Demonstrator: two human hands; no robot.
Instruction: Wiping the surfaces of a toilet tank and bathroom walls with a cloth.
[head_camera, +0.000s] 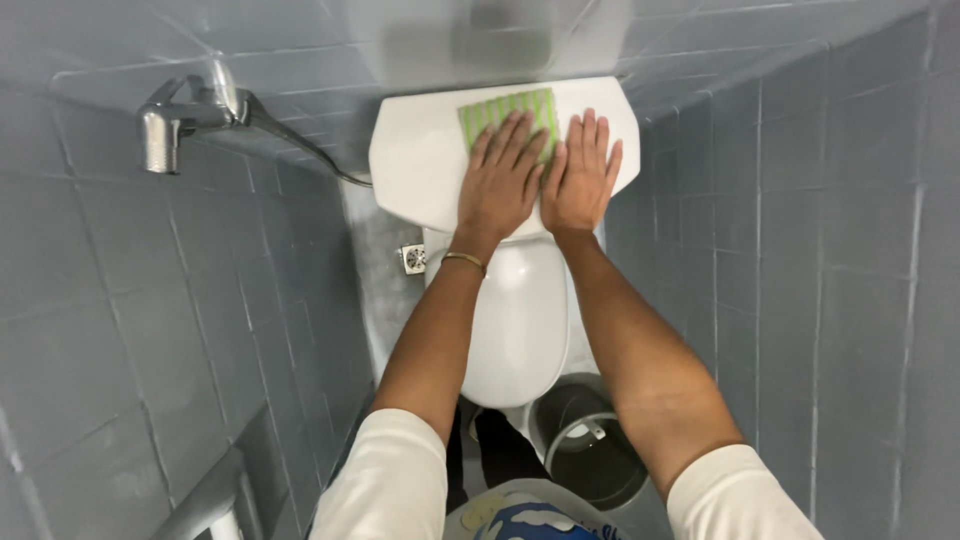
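A white toilet cistern lid (415, 160) lies straight ahead, with a green striped cloth (500, 108) spread on its top. My left hand (503, 178) lies flat on the cloth, fingers together, pressing it against the lid. Just to its right, my right hand (580, 175) rests flat on the bare lid, fingers spread, its thumb side touching my left hand. A thin gold bangle (464, 261) circles my left wrist. Below the lid is the closed white toilet seat cover (515, 320).
Grey tiled walls (820, 250) close in on both sides. A chrome tap with a hose (185, 118) juts from the left wall. A round bin (590, 445) stands on the floor right of the bowl. A metal rail (205, 495) runs at the lower left.
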